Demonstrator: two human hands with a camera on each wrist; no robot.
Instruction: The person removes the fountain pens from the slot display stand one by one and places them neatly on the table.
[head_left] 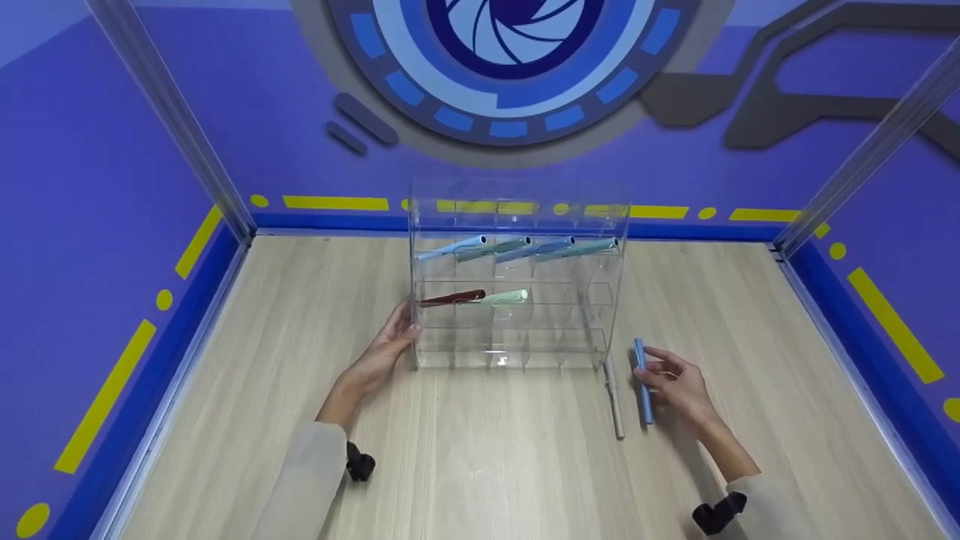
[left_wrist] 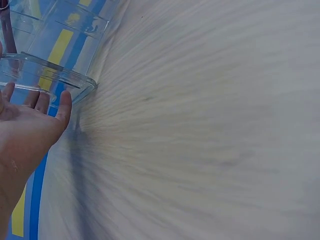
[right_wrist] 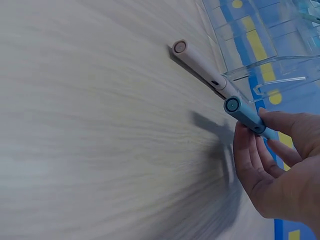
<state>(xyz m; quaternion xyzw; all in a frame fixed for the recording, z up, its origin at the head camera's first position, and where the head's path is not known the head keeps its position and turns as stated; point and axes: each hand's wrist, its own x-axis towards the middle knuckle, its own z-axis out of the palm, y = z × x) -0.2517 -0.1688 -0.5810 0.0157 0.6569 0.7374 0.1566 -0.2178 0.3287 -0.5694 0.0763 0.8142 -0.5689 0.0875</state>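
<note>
A clear acrylic pen rack [head_left: 517,360] stands on the table. My left hand [head_left: 379,356] touches its left side, fingers fairly straight against the panel; the left wrist view shows this hand [left_wrist: 30,120] by the rack's clear wall. To the right of the rack, my right hand [head_left: 679,386] pinches a blue pen [head_left: 643,390] between thumb and fingers. The right wrist view shows the blue pen's [right_wrist: 242,112] round end pointing toward the camera. Beside it a pale grey pen [head_left: 615,405] lies on the table near the rack's front right corner.
Several blue and green pens [head_left: 555,249] lie in an upper row of the rack. Lower down are a dark red pen [head_left: 454,298] and a light green pen [head_left: 510,298]. Purple-blue printed walls [head_left: 247,150] with metal posts enclose the wooden table [head_left: 480,450].
</note>
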